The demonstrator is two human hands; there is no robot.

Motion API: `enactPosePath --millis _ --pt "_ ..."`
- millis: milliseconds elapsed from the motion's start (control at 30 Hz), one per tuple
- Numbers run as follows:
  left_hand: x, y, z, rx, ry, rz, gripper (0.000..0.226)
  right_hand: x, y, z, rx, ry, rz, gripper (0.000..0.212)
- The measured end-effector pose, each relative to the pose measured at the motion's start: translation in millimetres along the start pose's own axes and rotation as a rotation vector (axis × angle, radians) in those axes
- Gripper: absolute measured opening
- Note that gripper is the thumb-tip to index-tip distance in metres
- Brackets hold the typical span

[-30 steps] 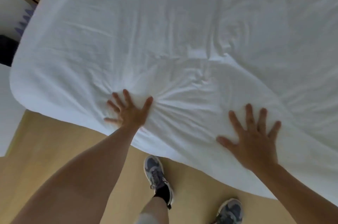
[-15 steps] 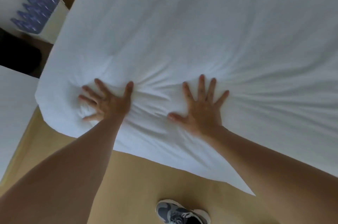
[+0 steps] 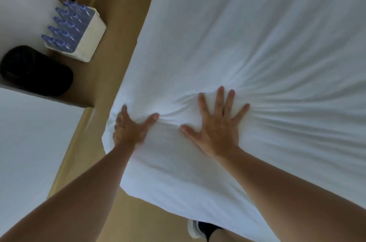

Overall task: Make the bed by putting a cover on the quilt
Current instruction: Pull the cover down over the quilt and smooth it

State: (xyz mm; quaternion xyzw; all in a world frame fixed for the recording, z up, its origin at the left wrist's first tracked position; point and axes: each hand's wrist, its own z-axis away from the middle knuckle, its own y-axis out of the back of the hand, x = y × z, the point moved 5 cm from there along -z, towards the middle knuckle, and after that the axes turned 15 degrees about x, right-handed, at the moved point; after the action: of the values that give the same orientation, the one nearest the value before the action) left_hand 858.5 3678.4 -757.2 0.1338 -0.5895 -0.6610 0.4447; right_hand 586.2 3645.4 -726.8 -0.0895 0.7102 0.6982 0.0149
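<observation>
Left forearm (image 3: 85, 188), right forearm (image 3: 287, 188) bare; pale shoe (image 3: 193, 230); black ankle sock (image 3: 209, 226)

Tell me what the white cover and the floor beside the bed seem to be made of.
The white cover looks like soft matte woven fabric, maybe cotton: fine creases fan out from the right hand. The floor looks like tan wood or laminate; grain is too blurred to tell.

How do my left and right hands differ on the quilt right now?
The left hand sits at the corner of the quilt, blurred; the right hand lies further in, sharp. The left hand's fingers lie close together; the right hand's spread wide. Both press flat on it.
</observation>
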Motion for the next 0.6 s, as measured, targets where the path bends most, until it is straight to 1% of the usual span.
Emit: enactPosePath --millis 67,100,167,200,233,267,333,367,433,467,533,567,600 --pt "-2.7 -4.7 -35.8 -0.175 -0.033 0.182 0.121 -18.9 -4.9 -22.2 -0.011 -0.015 -0.009 0.106" --pt "5.3 -4.5 -55.4 -0.221 -0.039 0.295 0.114 -26.6 -7.6 -35.3 -0.005 -0.022 -0.013 0.105" --pt "26.9 -6.5 -94.8 -0.244 -0.01 0.427 0.101 -38.5 -11.3 -56.6 0.009 -0.037 -0.019 0.107" --pt "43.5 -7.0 -114.8 -0.269 0.031 0.464 0.095 -44.3 -12.8 -65.6 0.016 -0.044 -0.019 0.108" --pt "57.2 -10.5 -131.3 -0.339 0.091 0.495 0.091 -49.8 -12.8 -72.3 0.025 -0.048 -0.021 0.109" --pt "72.7 -15.7 -142.6 -0.473 0.121 0.548 0.09 -54.2 -12.7 -78.9 0.028 -0.06 -0.023 0.11" --pt "101.3 -18.4 -151.7 -0.75 0.188 0.61 0.077 -62.6 -13.2 -94.0 0.04 -0.091 -0.033 0.109" --pt "109.9 -20.7 -155.8 -0.849 0.226 0.619 0.071 -67.0 -13.0 -102.6 0.046 -0.109 -0.038 0.108" --pt "120.6 -28.7 -170.2 -0.918 0.267 0.613 0.067 -77.9 -12.5 -117.9 0.055 -0.141 -0.049 0.101" --pt "124.2 -32.8 -178.0 -0.941 0.284 0.62 0.071 -84.2 -11.6 -125.6 0.063 -0.15 -0.053 0.097" --pt "130.8 -40.8 -193.1 -0.933 0.349 0.618 0.075 -95.1 -10.8 -143.0 0.091 -0.169 -0.048 0.088" --pt "130.1 -46.2 -197.9 -0.934 0.368 0.61 0.072 -98.5 -9.9 -150.4 0.104 -0.173 -0.04 0.085" --pt "134.9 -52.9 -203.9 -0.968 0.353 0.596 0.067 -100.9 -9.9 -161.4 0.107 -0.188 -0.02 0.083"
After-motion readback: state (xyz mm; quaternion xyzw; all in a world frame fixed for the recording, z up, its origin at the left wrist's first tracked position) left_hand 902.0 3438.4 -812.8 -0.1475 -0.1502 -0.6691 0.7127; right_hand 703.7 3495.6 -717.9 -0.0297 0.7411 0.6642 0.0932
